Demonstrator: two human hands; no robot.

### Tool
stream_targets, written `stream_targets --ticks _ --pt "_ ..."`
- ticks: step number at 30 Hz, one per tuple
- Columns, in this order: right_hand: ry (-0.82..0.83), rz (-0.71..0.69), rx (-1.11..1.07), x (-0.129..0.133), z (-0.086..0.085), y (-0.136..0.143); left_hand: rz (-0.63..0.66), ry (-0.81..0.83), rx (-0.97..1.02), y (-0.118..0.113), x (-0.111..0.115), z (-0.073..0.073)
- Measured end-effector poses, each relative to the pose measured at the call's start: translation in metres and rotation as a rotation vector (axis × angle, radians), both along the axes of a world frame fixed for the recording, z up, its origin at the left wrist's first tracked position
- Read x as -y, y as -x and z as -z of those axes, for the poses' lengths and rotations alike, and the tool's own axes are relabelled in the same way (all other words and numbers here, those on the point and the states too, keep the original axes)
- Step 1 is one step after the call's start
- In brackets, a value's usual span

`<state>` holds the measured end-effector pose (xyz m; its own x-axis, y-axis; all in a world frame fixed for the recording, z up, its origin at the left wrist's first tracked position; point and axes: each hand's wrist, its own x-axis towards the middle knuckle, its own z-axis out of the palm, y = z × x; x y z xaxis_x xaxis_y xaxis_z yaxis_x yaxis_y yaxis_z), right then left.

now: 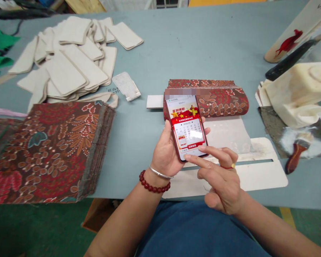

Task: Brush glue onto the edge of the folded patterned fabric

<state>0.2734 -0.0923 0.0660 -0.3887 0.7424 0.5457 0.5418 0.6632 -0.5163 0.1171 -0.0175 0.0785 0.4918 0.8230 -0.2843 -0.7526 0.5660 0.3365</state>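
A smartphone (187, 125) with a lit red and white screen rests in my left hand (167, 148), whose fingers wrap round its back and right edge. My right hand (222, 178) holds nothing; its index finger reaches to the lower edge of the screen, and its fingers are apart. Behind the phone lies a folded piece of patterned brown and red fabric (222, 101). Under my hands is a white template (267, 175) with a long slot, and a translucent sheet (230, 134) lies partly over it.
Patterned fabric pieces (48, 150) are stacked at the left, below a heap of cream padded pieces (66, 67). A small white card-like piece (126, 85) lies nearby. At the right are a brush (296, 153) with white paste, a stained plastic container (296, 92) and a vivo box (291, 35).
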Motion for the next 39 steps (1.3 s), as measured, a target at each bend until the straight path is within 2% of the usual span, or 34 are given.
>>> stream_targets --ticks 11,20,32,39 --pt "-0.049 0.0 -0.063 0.002 0.002 -0.004 0.009 -0.005 -0.042 0.0 0.0 0.0" --pt "-0.074 0.059 -0.141 -0.001 0.01 -0.013 0.027 -0.041 -0.022 0.001 0.001 0.003" --pt "-0.082 0.117 -0.135 -0.009 0.009 -0.029 0.055 -0.068 -0.029 0.002 0.002 0.003" --pt "-0.075 0.124 -0.128 -0.011 0.007 -0.027 0.053 -0.081 -0.039 -0.001 0.001 0.004"
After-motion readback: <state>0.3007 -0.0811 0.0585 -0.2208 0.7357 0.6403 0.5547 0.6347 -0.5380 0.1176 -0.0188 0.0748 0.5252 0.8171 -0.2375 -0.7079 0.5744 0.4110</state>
